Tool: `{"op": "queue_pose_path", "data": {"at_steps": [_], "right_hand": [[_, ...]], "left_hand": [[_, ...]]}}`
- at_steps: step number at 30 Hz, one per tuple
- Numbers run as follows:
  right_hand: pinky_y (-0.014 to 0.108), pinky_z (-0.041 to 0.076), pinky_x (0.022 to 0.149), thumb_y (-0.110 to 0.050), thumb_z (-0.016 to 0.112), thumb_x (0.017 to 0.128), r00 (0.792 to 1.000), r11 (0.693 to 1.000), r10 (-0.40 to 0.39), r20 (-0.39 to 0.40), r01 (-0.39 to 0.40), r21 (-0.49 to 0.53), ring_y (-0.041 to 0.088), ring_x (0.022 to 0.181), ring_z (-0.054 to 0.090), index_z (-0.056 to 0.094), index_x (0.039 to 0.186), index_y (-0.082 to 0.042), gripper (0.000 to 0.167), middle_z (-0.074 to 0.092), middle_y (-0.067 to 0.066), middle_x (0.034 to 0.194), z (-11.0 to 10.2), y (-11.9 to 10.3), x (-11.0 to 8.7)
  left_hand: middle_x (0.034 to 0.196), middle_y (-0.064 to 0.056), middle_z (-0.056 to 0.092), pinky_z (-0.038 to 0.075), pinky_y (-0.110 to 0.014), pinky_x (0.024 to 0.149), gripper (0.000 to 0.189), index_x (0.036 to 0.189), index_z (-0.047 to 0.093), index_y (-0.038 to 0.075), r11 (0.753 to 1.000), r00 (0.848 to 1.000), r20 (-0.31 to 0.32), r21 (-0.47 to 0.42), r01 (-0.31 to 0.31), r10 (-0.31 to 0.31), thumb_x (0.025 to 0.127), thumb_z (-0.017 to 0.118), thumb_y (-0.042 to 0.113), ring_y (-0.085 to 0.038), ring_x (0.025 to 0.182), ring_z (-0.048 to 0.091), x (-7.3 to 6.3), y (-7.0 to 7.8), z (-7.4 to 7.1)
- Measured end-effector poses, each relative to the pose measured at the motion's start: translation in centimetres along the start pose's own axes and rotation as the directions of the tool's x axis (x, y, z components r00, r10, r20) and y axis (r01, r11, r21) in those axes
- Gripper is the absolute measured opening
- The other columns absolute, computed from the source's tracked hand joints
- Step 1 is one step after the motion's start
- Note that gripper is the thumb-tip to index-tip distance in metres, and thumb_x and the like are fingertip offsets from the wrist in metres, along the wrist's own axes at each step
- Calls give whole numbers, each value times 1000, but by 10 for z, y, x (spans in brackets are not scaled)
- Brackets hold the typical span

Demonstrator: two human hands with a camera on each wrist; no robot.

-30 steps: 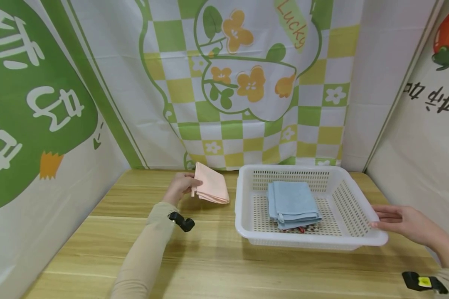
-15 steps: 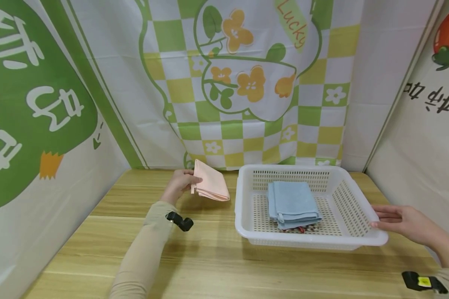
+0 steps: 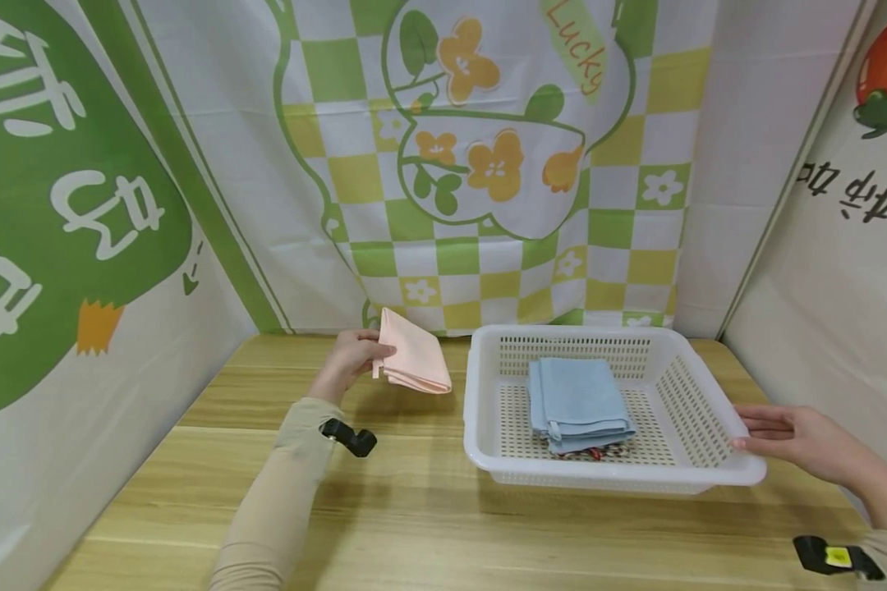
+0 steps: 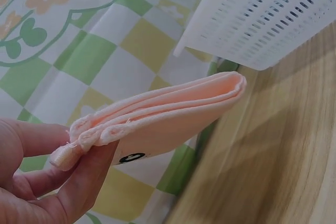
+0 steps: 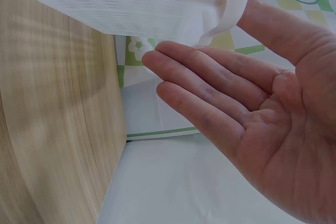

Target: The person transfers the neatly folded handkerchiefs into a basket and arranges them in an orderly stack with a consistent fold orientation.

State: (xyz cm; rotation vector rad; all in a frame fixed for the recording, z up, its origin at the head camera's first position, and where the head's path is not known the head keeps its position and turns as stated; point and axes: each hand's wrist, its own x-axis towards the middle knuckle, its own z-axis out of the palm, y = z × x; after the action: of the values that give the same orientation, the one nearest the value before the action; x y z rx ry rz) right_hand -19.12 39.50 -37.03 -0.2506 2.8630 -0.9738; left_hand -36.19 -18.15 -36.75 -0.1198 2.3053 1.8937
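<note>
My left hand [image 3: 346, 361] pinches a folded peach-pink towel [image 3: 416, 355] at its left edge, thumb on one face and fingers on the other. In the left wrist view, the towel's [image 4: 173, 108] stacked layers and a small hanging loop show, held above the table. At the right, my right hand [image 3: 801, 443] holds the rim of a white plastic basket [image 3: 613, 474], thumb on the rim and the other fingers extended along the outside. Inside the basket lies a folded light-blue towel [image 3: 580, 398], partly covering a red and dark patterned item [image 3: 597, 453].
The wooden table [image 3: 429, 525] extends in front of the basket and to its left. A checked, flower-printed curtain [image 3: 488, 271] hangs along the back edge, with printed cloth walls at left [image 3: 214, 304] and right [image 3: 820, 312].
My left hand has drawn slightly up and to the left, raising the peach-pink towel a little. The basket, the blue towel and my right hand stay where they were.
</note>
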Motion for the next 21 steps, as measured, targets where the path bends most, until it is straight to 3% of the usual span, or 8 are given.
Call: {"op": "queue_pose_path", "data": {"at_steps": [14,21], "right_hand": [[18,52,69,-27,65,90,1000,1000,-1,-7,1,-8,-16,85,55,44,131,16,63,62,29,116,0,0,-1],[19,53,68,-29,66,90,1000,1000,15,-12,-15,-25,-15,84,55,44,131,15,65,62,29,116,0,-2,-1]], "left_hand": [[85,-3,62,54,-21,64,46,127,49,-12,997,997,57,-53,-55,58,85,65,0,-9,68,63,-11,14,-1],[81,-2,61,53,-20,62,37,120,52,-10,995,995,50,-54,-78,81,87,64,1,-9,67,62,-14,18,-4]]}}
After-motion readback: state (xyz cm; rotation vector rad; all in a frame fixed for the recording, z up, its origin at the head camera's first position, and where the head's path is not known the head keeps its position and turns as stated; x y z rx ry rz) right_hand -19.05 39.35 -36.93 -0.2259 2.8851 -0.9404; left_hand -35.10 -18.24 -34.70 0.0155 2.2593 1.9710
